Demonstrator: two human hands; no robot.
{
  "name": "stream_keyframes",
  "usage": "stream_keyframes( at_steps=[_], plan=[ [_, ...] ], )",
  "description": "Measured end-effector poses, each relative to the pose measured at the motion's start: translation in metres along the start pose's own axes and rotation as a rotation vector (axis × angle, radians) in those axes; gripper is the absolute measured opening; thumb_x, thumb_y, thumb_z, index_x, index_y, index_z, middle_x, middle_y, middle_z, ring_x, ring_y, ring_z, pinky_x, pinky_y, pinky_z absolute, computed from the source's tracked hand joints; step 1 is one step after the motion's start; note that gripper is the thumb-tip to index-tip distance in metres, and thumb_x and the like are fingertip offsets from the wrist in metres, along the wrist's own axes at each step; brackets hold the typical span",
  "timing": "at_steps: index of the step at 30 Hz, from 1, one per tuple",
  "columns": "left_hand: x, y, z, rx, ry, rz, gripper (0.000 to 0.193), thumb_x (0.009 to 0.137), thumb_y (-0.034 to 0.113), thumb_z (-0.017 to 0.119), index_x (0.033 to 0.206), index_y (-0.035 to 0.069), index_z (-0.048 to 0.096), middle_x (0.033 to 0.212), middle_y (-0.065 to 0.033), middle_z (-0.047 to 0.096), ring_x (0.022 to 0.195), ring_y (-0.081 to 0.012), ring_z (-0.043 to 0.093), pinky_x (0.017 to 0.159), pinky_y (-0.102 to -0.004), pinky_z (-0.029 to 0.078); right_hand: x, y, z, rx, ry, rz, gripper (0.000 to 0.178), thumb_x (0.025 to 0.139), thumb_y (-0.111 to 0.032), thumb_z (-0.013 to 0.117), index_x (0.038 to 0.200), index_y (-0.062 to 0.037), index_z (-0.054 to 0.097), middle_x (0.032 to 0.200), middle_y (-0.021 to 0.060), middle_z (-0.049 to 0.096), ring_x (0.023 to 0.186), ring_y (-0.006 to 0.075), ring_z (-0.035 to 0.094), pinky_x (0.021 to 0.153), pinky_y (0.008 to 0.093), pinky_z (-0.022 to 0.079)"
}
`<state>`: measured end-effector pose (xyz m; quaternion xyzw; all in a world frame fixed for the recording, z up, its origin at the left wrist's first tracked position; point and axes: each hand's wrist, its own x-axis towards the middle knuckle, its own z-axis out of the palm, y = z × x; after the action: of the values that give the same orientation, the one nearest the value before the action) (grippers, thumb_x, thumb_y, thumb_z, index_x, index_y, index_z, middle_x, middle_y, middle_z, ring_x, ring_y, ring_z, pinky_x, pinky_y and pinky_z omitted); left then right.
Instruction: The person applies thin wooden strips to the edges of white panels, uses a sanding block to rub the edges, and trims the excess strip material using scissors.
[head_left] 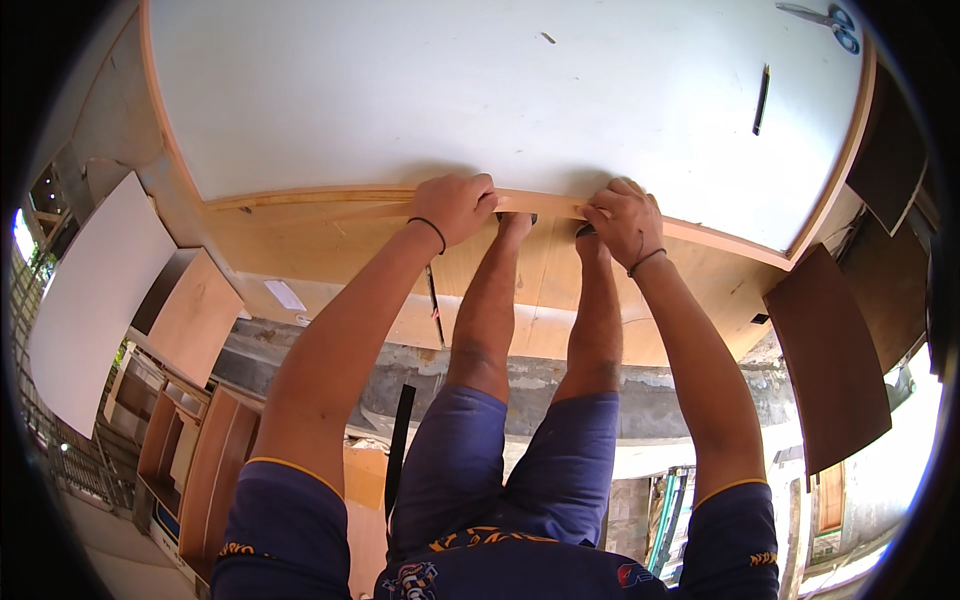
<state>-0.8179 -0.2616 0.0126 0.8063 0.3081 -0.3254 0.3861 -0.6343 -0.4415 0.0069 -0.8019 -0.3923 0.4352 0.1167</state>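
Thin tan strip [545, 205] is pinched by left hand [452, 208] and right hand [628, 215] at near edge of white wood-rimmed panel [480, 100]; flat brown board [830, 365] spotted right of panel.

A navy short-sleeved shirt [520, 577] has yellow-trimmed cuffs and yellow lettering on the left sleeve [285, 520] and right sleeve [732, 525]; a multicoloured emblem [413, 581] and a red mark [629, 574] sit on its front. The shorts [450, 450] are navy. Thin dark wristbands [437, 231] circle both wrists; the left hand [456, 208] and right hand [625, 215] are bare
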Motion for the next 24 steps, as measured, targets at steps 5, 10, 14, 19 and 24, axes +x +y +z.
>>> stream_keyframes(
  at_steps=[5,10,14,19,24],
  plan=[
    [-0.002,-0.005,0.009,-0.026,0.085,0.035,0.026,0.084,0.034,0.055,0.075,0.010,0.060,0.061,-0.0075,0.059,0.060,-0.0291,0.056,0.055,-0.0404,0.043,-0.001,0.003,0.002,-0.024,0.076,-0.067,0.014,0.074,-0.024,0.065,0.070,-0.0102,0.065,0.074,0.0014,0.055,0.079,0.0215,0.054,0.073,0.0355,0.040],
    [-0.004,-0.007,0.007,-0.096,0.058,0.049,0.024,0.084,0.032,0.056,0.074,0.010,0.061,0.059,-0.0076,0.057,0.056,-0.0289,0.056,0.053,-0.0398,0.042,0.000,0.003,0.000,0.002,0.034,-0.048,0.015,0.073,-0.025,0.064,0.070,-0.0106,0.064,0.076,0.0021,0.055,0.085,0.0222,0.054,0.078,0.0373,0.040],
    [-0.013,-0.004,0.004,-0.186,0.104,0.152,0.023,0.083,0.030,0.057,0.073,0.010,0.060,0.058,-0.0078,0.057,0.055,-0.0295,0.055,0.051,-0.0396,0.041,0.000,0.007,0.001,0.021,0.001,-0.019,0.015,0.074,-0.026,0.063,0.071,-0.0111,0.063,0.077,0.0021,0.055,0.087,0.0220,0.054,0.080,0.0381,0.039],
    [-0.009,-0.006,0.009,-0.089,0.159,0.153,0.022,0.083,0.028,0.057,0.072,0.010,0.060,0.058,-0.0079,0.057,0.054,-0.0299,0.055,0.051,-0.0404,0.041,0.001,0.004,-0.002,0.048,-0.022,0.000,0.015,0.074,-0.025,0.063,0.070,-0.0112,0.063,0.076,0.0018,0.055,0.087,0.0216,0.054,0.080,0.0377,0.039],
    [-0.004,-0.004,0.012,-0.048,0.130,0.036,0.021,0.083,0.029,0.056,0.073,0.011,0.060,0.059,-0.0069,0.058,0.056,-0.0295,0.056,0.052,-0.0406,0.042,0.000,0.006,0.001,0.044,0.042,-0.051,0.017,0.072,-0.026,0.066,0.070,-0.0099,0.063,0.074,0.0024,0.055,0.083,0.0220,0.053,0.075,0.0372,0.040]
  ],
)
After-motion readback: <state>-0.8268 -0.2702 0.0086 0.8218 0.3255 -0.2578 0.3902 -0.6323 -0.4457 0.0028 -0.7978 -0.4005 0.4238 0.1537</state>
